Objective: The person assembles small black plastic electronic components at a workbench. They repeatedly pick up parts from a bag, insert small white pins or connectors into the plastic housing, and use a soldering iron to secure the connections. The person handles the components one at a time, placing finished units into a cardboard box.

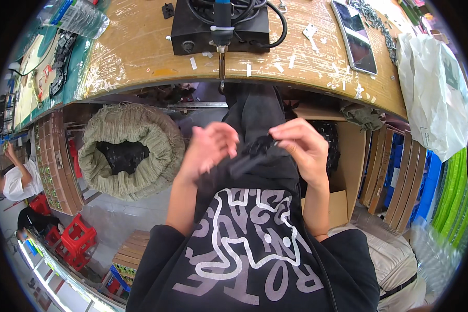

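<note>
Both my hands are raised in front of my chest, below the edge of a wooden workbench [140, 47]. My left hand [209, 151] and my right hand [302, 145] pinch the two ends of a small black plastic part [255, 152]. The part is dark against my black printed sweatshirt [249, 249], so its exact shape is hard to make out. A black box-shaped tool unit [218, 26] with a cable and a downward-pointing tip sits on the bench straight above my hands.
A burlap sack [132, 151] of black parts stands at my left; an open cardboard box [343, 156] of black parts at my right. A phone [354, 36], a white plastic bag [437, 93] and a plastic bottle [78, 15] lie on the bench. Another person [15, 179] is far left, near red stools [75, 239].
</note>
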The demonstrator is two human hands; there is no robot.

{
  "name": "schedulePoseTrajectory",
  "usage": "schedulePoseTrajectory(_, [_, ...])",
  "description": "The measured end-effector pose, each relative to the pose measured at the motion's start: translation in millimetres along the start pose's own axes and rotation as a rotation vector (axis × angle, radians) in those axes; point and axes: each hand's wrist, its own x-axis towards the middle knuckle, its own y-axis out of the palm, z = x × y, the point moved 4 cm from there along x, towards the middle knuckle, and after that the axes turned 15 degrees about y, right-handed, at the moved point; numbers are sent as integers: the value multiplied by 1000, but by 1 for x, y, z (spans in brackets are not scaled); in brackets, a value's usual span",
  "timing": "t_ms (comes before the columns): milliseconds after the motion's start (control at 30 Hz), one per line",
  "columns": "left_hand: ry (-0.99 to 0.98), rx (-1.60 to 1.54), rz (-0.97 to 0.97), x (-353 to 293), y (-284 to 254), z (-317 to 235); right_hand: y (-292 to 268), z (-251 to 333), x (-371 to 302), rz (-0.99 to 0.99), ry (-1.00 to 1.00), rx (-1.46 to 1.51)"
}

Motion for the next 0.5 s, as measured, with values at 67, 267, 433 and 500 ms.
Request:
schedulePoseTrajectory(67, [-104, 63, 16, -6, 12, 17, 8, 5, 3, 149, 1, -88])
schedulePoseTrajectory(267, [-292, 9, -15, 5, 36, 12, 22, 5, 14, 280, 19, -116])
schedulePoseTrajectory(433, [-105, 237, -105, 13, 32, -1, 1, 31, 33, 93, -105, -310])
schedulePoseTrajectory(500, [-16, 292, -180, 16, 31, -12, -23, 45, 45, -87, -84, -304])
